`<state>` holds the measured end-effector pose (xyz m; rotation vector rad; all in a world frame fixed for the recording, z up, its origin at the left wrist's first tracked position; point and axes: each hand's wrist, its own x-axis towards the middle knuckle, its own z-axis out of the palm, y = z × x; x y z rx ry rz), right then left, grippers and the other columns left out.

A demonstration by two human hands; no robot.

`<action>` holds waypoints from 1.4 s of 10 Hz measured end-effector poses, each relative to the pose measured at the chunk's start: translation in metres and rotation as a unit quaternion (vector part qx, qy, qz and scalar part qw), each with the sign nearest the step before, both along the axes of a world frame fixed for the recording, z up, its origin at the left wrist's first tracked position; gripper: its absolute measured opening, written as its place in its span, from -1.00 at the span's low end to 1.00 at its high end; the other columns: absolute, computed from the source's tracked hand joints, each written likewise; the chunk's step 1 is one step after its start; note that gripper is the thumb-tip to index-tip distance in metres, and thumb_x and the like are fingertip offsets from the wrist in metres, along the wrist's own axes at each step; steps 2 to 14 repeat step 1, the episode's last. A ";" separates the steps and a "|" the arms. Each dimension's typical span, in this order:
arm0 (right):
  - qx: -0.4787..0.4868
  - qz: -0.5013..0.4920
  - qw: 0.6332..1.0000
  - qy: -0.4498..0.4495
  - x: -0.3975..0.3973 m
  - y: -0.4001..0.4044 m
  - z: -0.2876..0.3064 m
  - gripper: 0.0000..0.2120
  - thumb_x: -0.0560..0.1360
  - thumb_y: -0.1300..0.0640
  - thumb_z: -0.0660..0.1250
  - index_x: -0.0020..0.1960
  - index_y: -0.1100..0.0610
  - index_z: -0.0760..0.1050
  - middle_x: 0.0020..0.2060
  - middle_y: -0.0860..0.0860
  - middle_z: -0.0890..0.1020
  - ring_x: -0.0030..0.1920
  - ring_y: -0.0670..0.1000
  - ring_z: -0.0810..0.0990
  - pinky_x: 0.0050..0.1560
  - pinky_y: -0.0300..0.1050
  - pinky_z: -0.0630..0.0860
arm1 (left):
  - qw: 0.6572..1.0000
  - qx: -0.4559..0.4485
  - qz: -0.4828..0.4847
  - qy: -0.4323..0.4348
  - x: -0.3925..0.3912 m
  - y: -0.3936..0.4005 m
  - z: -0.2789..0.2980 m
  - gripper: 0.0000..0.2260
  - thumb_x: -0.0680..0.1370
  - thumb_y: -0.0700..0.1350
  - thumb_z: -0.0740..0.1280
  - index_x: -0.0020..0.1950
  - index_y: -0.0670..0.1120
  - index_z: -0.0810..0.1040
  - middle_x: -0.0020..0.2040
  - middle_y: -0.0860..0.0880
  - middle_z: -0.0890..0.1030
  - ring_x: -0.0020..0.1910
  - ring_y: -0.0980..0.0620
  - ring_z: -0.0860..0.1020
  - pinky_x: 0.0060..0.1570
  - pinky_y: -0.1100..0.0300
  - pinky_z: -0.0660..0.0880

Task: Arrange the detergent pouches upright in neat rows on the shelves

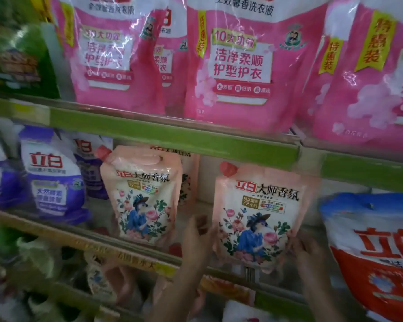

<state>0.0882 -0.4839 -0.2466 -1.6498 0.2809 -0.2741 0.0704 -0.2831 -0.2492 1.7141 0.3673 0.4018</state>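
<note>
— Where's the pouch being worked on?

— The peach floral pouch [257,219] stands upright at the front lip of the middle shelf [135,256], right of centre. The left hand [197,238] presses its lower left edge with fingers mostly straight; the right hand [305,247] curls its fingers round the lower right corner. Blur hides the finer finger detail.

— Which step is this?

— Seating it, I'd judge. Its matching neighbour [142,196] stands further left and a little deeper, with a gap between them.

— So next?

— Probably slide it back and leftward to line up with that neighbour, keeping the red cap [228,168] below the green rail [172,138] above.

— Any room?

— Open shelf lies behind and to the left. On the right, a blue-and-white bag [372,252] leans close, so little slack there. Purple pouches [52,175] fill the far left; pink pouches [240,59] line the upper shelf.
</note>
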 end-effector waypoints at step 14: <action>0.033 0.008 0.999 -0.006 -0.014 -0.006 -0.005 -0.79 0.53 0.25 0.24 0.13 0.12 0.51 -0.10 0.03 0.61 -0.13 0.07 0.61 -0.42 -0.18 0.51 | 0.998 -0.039 0.030 -0.031 -0.032 0.005 -0.010 -0.76 0.45 -0.12 0.41 0.07 -0.05 0.46 0.01 -0.01 0.59 0.02 0.02 0.57 0.04 0.09 0.54</action>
